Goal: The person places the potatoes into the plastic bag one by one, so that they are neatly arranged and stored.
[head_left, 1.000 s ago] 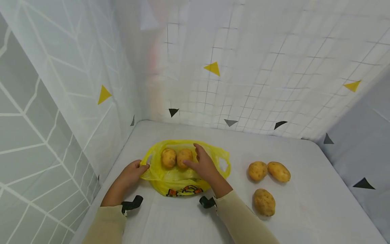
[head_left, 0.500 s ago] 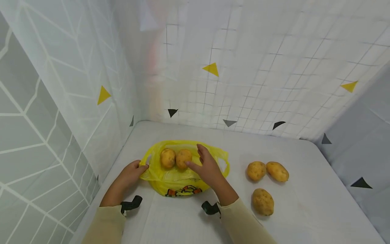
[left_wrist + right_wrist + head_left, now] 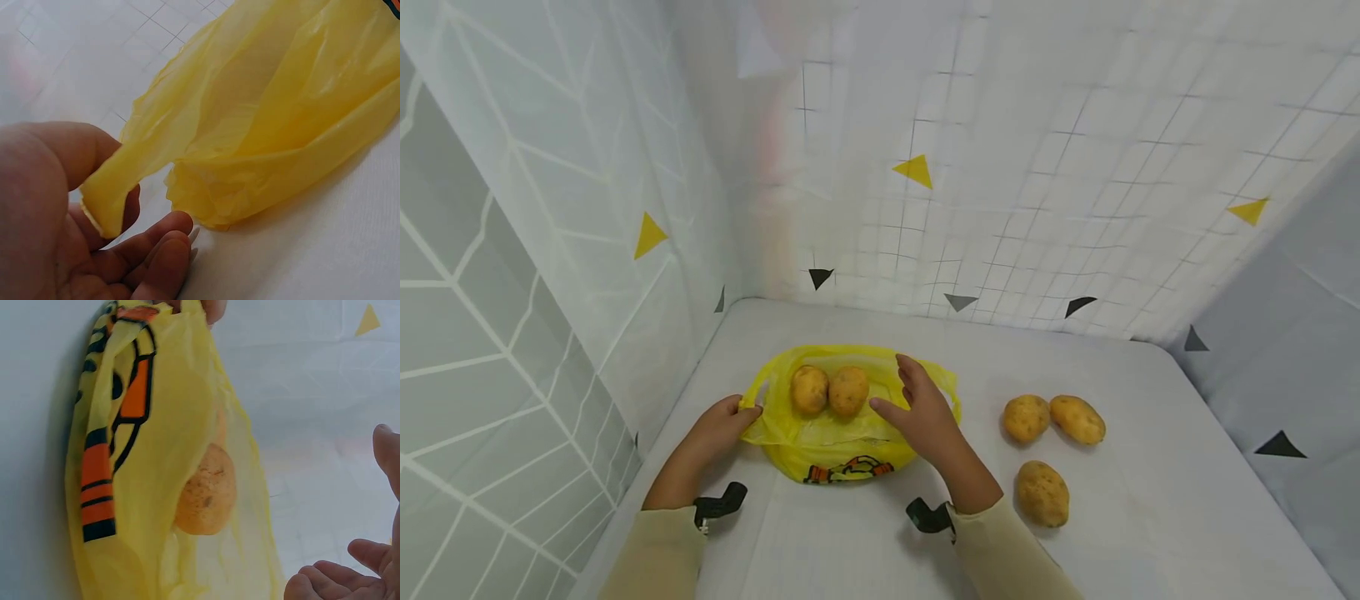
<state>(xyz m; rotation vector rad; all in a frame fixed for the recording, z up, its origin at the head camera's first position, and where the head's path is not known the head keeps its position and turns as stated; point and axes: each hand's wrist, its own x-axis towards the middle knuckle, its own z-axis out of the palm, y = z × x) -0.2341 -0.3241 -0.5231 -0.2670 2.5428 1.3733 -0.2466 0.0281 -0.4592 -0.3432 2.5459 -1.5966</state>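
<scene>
outside the bag, three potatoes

The person wears long sleeves of a light beige colour. The left sleeve and the right sleeve both look plain, and each one finishes with a simple edge some way before the hand, so the left hand and the right hand are bare. On the inner side of each arm, close to this edge, sits a black device: the left device and the right device are bent like an elbow. Under the left one, a tiny whitish piece is visible.
</scene>
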